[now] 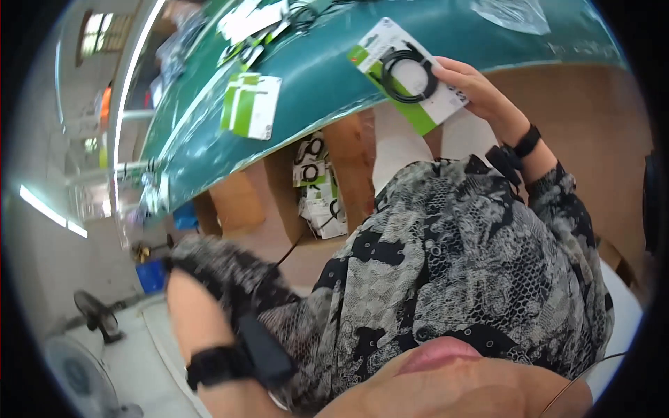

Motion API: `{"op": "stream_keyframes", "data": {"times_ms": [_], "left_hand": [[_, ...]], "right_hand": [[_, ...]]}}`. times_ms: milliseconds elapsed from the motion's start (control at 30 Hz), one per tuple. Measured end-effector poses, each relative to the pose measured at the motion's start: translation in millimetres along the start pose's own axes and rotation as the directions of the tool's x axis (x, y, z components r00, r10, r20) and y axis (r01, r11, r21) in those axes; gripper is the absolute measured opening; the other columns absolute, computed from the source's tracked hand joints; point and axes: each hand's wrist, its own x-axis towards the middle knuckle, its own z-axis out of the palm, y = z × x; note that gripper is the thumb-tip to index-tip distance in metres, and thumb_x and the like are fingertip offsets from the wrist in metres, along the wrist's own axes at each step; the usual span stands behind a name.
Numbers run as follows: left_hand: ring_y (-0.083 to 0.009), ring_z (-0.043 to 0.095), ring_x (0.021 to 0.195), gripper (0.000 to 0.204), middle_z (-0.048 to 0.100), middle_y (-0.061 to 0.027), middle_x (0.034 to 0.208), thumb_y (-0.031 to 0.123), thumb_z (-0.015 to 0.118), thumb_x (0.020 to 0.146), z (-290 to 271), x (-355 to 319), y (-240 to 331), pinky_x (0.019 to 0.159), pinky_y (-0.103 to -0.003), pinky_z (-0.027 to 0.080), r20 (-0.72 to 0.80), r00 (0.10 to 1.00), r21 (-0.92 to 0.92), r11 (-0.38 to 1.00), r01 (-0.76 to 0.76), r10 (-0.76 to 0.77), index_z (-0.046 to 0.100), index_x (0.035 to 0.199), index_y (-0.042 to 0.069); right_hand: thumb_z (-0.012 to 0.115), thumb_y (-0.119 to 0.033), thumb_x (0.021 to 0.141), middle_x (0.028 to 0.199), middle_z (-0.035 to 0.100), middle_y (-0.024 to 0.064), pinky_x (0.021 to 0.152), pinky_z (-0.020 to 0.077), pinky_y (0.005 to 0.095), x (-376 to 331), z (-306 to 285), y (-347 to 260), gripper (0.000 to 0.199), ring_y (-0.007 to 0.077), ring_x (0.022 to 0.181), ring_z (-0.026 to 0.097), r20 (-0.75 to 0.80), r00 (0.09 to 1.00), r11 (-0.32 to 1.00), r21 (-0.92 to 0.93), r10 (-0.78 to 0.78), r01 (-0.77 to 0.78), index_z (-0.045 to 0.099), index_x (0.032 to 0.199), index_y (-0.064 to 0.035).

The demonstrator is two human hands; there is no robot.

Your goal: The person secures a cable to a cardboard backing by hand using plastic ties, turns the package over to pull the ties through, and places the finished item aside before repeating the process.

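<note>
My right hand (481, 90) is raised over the near edge of the green table (327, 83) and grips a white and green package card (408, 73) with a coiled black cable on it. A black band circles that wrist. My left forearm (198, 313) hangs low at the left with a black wrist strap (216, 366). The left hand itself lies past the lower edge, out of sight. My patterned black and grey shirt (453, 265) fills the middle.
Another green and white card (251, 104) lies on the table, with more cards and cables at its far end. A clear plastic bag (512, 14) lies at the back right. A cardboard box (320, 188) of several packaged cables stands under the table. Two fans (97, 313) and a blue crate (150, 275) stand on the floor at the left.
</note>
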Motion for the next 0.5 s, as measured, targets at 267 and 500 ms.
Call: {"op": "stream_keyframes", "data": {"times_ms": [267, 500], "left_hand": [[-0.0209, 0.045, 0.121, 0.037, 0.039, -0.0166, 0.136, 0.01, 0.05, 0.09, -15.8, 21.6, -30.8, 0.098, -0.04, 0.036, 0.227, 0.567, -0.455, 0.429, 0.781, -0.792, 0.047, 0.125, -0.001], [-0.0177, 0.046, 0.053, 0.022, 0.05, -0.0089, 0.087, 0.024, 0.048, 0.093, 8.7, 29.7, -58.5, 0.05, -0.031, 0.036, 0.488, 0.171, -0.266, 0.041, 0.963, -0.856, 0.047, 0.102, 0.004]], "right_hand": [[0.055, -0.023, 0.092, 0.109, 0.06, 0.0064, 0.081, 0.0501, 0.0258, 10.2, -5.3, 8.7, 0.04, 0.0117, 0.095, 0.06, 0.065, 0.998, 1.0, -0.004, 0.017, -0.017, 0.049, 0.124, -0.0008], [0.053, -0.025, 0.093, 0.109, 0.06, 0.0027, 0.082, 0.0477, 0.0245, 27.3, -1.1, 32.7, 0.037, 0.0088, 0.094, 0.058, 0.119, 0.993, 0.999, -0.025, 0.024, -0.021, 0.053, 0.122, -0.0021]]}}
